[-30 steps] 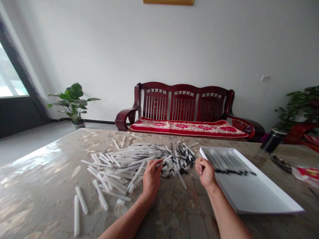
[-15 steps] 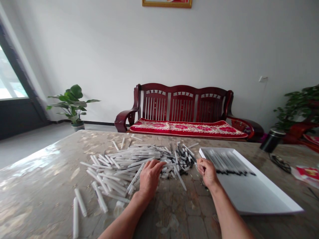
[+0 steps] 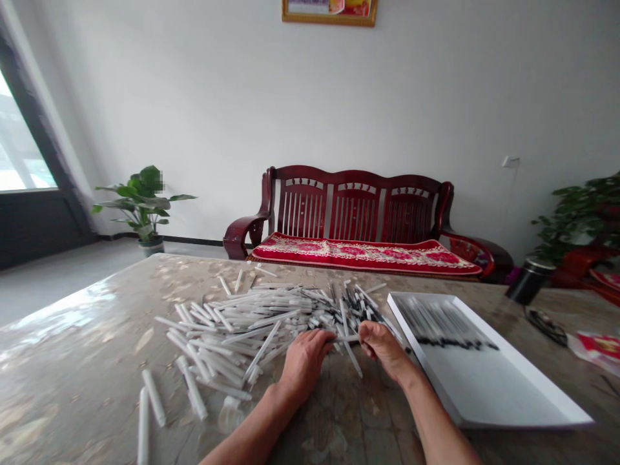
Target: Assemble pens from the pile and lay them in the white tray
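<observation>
A heap of white pen barrels and caps lies spread over the marble table, with black-tipped refills at its right end. My left hand rests at the heap's near edge, fingers curled round one end of a thin white pen part. My right hand pinches the other end of that same part. The two hands sit close together, just left of a white tray that holds a row of dark-tipped pens.
Loose white caps lie near the table's left front. A black round container, a dark cable and red packaging sit at the far right. Behind the table stand a red wooden bench and potted plants.
My right hand moved left from beside the tray toward the left hand. Both hands now meet on one thin pen part at the heap's edge. The camera tilted slightly.
</observation>
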`<action>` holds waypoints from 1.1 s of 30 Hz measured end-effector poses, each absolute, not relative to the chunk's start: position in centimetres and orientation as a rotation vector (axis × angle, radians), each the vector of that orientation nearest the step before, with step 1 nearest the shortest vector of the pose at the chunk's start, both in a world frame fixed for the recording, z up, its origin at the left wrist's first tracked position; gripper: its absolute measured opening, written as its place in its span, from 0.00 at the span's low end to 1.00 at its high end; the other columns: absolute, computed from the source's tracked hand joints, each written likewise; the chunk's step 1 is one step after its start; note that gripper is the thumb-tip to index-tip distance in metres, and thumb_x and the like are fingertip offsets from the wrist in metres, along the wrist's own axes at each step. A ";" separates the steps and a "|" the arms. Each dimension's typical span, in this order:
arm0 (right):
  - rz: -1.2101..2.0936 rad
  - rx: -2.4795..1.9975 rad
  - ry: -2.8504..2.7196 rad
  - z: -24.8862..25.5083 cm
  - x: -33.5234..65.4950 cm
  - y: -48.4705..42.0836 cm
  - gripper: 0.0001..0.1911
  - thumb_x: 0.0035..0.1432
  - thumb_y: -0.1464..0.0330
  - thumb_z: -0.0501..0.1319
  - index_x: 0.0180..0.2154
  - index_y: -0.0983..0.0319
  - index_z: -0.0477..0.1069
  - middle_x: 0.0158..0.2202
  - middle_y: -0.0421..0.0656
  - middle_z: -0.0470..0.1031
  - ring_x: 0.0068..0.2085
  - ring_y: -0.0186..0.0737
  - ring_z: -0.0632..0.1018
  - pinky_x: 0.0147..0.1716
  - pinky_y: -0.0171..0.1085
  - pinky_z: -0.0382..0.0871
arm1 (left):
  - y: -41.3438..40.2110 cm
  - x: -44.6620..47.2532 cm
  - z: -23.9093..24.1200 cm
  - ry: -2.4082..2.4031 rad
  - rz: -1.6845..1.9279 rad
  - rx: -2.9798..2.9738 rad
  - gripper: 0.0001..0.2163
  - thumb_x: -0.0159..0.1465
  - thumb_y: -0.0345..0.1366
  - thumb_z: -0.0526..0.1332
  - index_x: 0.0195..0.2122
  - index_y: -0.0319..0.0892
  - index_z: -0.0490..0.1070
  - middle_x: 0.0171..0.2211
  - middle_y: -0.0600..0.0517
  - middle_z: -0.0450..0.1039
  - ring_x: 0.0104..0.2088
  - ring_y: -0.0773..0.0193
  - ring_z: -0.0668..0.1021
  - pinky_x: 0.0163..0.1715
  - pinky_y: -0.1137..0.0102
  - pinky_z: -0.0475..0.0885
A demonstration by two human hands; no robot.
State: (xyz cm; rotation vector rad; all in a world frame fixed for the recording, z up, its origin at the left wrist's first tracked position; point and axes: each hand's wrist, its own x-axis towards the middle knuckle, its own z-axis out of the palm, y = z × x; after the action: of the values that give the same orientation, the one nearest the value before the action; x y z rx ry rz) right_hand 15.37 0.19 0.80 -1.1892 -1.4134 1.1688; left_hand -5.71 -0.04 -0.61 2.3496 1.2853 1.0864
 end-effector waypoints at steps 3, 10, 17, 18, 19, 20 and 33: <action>0.951 -1.299 -1.457 0.4 16.2 0.9 0.16 0.50 0.53 0.64 0.27 0.59 0.72 0.21 0.36 0.71 0.24 0.35 0.69 0.23 0.32 0.59 | 0.0 -5.7 -0.4 1.356 1.051 2.270 0.09 0.63 0.32 0.58 0.41 0.48 0.76 0.37 0.49 0.81 0.39 0.58 0.80 0.41 0.67 0.71; 0.370 -1.676 -1.943 -0.9 16.9 1.1 0.10 0.47 0.75 0.61 0.31 0.57 0.75 0.34 0.40 0.79 0.37 0.40 0.78 0.37 0.34 0.65 | 0.0 -5.7 -0.6 1.418 0.979 2.234 0.10 0.65 0.33 0.55 0.43 0.48 0.74 0.39 0.49 0.80 0.41 0.57 0.80 0.42 0.67 0.70; 0.188 -1.801 -2.038 -1.1 17.1 0.7 0.20 0.51 0.81 0.56 0.43 0.58 0.73 0.39 0.44 0.79 0.40 0.40 0.78 0.39 0.33 0.64 | 0.2 -5.7 -0.6 1.438 0.961 2.164 0.10 0.65 0.32 0.55 0.43 0.48 0.74 0.40 0.49 0.81 0.41 0.57 0.80 0.42 0.67 0.70; 0.193 -1.786 -2.050 -1.1 17.2 0.6 0.21 0.50 0.82 0.55 0.43 0.58 0.73 0.39 0.44 0.78 0.41 0.40 0.78 0.40 0.33 0.65 | 0.2 -5.7 -0.6 1.437 0.961 2.161 0.10 0.65 0.32 0.55 0.43 0.48 0.74 0.40 0.49 0.81 0.41 0.57 0.80 0.42 0.67 0.70; 0.204 -1.772 -2.051 -1.1 17.4 0.5 0.21 0.49 0.82 0.55 0.41 0.58 0.73 0.40 0.44 0.78 0.42 0.40 0.78 0.41 0.33 0.65 | 0.2 -5.7 -0.6 1.434 0.964 2.158 0.10 0.65 0.32 0.55 0.43 0.48 0.74 0.40 0.49 0.81 0.41 0.57 0.80 0.42 0.67 0.70; 0.213 -1.765 -2.037 -1.1 17.5 0.5 0.20 0.49 0.82 0.55 0.40 0.58 0.73 0.40 0.44 0.78 0.42 0.40 0.78 0.41 0.33 0.65 | 0.2 -5.7 -0.7 1.431 0.968 2.157 0.10 0.65 0.32 0.55 0.43 0.48 0.74 0.40 0.49 0.81 0.41 0.57 0.80 0.42 0.67 0.70; 1.079 -1.016 -0.851 0.6 13.1 0.7 0.20 0.39 0.58 0.73 0.34 0.61 0.75 0.31 0.39 0.77 0.33 0.41 0.80 0.35 0.39 0.77 | 0.4 -5.6 -0.7 1.471 0.943 2.149 0.10 0.67 0.32 0.54 0.43 0.47 0.74 0.40 0.51 0.80 0.42 0.59 0.80 0.42 0.70 0.69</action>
State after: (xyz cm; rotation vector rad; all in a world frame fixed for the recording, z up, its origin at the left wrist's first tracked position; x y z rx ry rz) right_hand 13.08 0.71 0.61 -1.0164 -0.8508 1.0794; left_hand -5.63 0.38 -0.74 2.1491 1.4713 0.9433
